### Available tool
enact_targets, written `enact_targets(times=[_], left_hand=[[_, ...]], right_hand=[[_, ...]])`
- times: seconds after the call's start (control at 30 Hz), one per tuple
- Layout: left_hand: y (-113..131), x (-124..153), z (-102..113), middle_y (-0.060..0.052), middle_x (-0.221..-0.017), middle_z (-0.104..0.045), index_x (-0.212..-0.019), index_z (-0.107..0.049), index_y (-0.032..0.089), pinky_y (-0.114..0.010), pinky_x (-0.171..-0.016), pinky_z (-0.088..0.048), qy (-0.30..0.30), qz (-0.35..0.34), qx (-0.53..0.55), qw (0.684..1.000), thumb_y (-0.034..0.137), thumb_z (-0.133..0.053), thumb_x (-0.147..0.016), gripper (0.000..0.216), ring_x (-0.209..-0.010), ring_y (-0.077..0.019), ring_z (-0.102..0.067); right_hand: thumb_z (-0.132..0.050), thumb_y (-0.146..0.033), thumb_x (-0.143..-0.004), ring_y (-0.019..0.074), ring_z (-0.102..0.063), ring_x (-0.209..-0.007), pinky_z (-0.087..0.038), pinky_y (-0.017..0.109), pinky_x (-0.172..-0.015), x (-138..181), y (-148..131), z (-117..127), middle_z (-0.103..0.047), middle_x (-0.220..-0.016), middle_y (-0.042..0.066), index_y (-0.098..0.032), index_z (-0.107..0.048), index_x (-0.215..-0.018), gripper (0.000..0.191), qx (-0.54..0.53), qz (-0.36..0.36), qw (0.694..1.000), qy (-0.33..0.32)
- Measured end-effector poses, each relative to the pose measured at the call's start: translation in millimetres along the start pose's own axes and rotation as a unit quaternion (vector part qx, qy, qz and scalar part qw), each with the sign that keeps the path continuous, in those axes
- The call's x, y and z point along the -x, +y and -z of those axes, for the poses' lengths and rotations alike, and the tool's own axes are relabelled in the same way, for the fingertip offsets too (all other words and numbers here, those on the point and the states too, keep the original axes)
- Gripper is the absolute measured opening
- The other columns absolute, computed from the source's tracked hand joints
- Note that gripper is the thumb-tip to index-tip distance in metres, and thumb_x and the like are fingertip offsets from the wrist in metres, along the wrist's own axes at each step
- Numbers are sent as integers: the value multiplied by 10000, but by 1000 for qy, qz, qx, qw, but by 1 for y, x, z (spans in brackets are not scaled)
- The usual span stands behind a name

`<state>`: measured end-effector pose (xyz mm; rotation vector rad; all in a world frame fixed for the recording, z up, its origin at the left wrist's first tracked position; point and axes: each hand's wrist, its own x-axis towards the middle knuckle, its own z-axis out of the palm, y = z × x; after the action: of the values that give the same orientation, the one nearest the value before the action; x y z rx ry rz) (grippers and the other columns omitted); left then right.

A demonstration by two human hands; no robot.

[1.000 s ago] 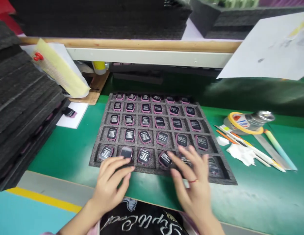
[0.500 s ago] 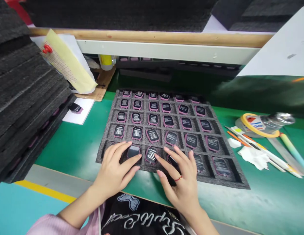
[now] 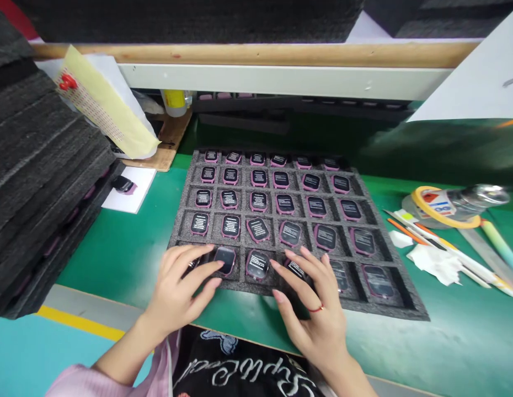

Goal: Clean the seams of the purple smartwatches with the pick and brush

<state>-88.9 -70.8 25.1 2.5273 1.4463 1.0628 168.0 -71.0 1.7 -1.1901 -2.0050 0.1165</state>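
Note:
A black foam tray (image 3: 248, 288) lies on the green bench, its compartments holding pink-framed smartwatches with small white text on most screens. My left hand (image 3: 182, 284) is over the near-left corner, fingers apart, a fingertip on the dark screen of one watch (image 3: 225, 259). To its right, a watch with lit text (image 3: 257, 264) lies between my two hands. My right hand (image 3: 314, 298) spreads its fingers over another watch (image 3: 295, 268) in the near row and partly covers it. Neither hand grips anything. Under the left hand, the corner watch is mostly hidden.
Stacked black foam trays (image 3: 45, 165) rise at the left. A single watch (image 3: 123, 184) rests on a white card (image 3: 136, 190). At the right are a bottle with a metal top (image 3: 442, 207), pens and crumpled tissue (image 3: 434, 263). A shelf edge (image 3: 256, 80) runs across above the tray.
My left hand has shifted slightly left, its fingertip now on the dark-screened watch. My right hand has moved a little right, off the middle watch. The view has shifted slightly.

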Motion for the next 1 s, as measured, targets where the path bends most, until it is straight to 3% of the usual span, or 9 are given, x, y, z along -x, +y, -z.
enact_targets(times=[0.13, 0.3, 0.53, 0.8, 0.9, 1.0], left_hand=[[-17, 19, 10, -109, -1166, -670, -1082, -716, 198, -440, -909, -476, 63, 30, -60, 996, 129, -695, -878, 217, -1028, -259, -605], [-25, 38, 18, -138, -1239, -619, -1092, -734, 213, -465, -899, -471, 65, 35, -125, 989, 132, -686, -883, 229, -1068, -285, -594], [-25, 46, 18, -151, -1328, -577, -1152, -710, 203, -518, -977, -473, 55, 42, -100, 993, 158, -655, -900, 261, -1209, -329, -561], [-20, 41, 16, -105, -1349, -572, -1224, -656, 248, -499, -1042, -468, 71, 132, -57, 987, 154, -589, -935, 310, -1228, -282, -558], [-17, 30, 13, -113, -1413, -530, -1275, -625, 243, -521, -1084, -438, 39, 157, -52, 985, 200, -573, -961, 320, -1297, -289, -511], [-15, 17, 9, -171, -1547, -381, -1437, -496, 210, -619, -1134, -361, -36, 180, -79, 980, 345, -571, -979, 484, -1448, -366, -343]], right_hand=[[-618, -187, -926, 349, -489, -1356, -303, 662, -1161, -9, 3, -1, -600, -1307, 155, -169, -641, -1231, 306, 13, 2, 1000, -9], [-623, -209, -931, 377, -490, -1352, -329, 675, -1138, -18, 3, -4, -596, -1308, 176, -154, -664, -1193, 271, 18, 13, 1000, -21], [-616, -217, -940, 372, -499, -1350, -316, 655, -1160, -27, 6, -2, -590, -1322, 177, -151, -665, -1189, 263, 15, 32, 999, -28], [-538, -325, -989, 432, -362, -1445, -265, 724, -1148, -31, 10, -9, -489, -1463, 213, -143, -558, -1378, 430, 56, 13, 994, -87], [-523, -350, -993, 431, -319, -1469, -259, 729, -1148, -31, 8, -11, -464, -1491, 201, -171, -526, -1422, 465, 81, 1, 993, -87], [-515, -366, -993, 428, -314, -1473, -269, 722, -1150, -32, 8, -12, -461, -1499, 193, -178, -533, -1423, 469, 93, -3, 992, -91]])
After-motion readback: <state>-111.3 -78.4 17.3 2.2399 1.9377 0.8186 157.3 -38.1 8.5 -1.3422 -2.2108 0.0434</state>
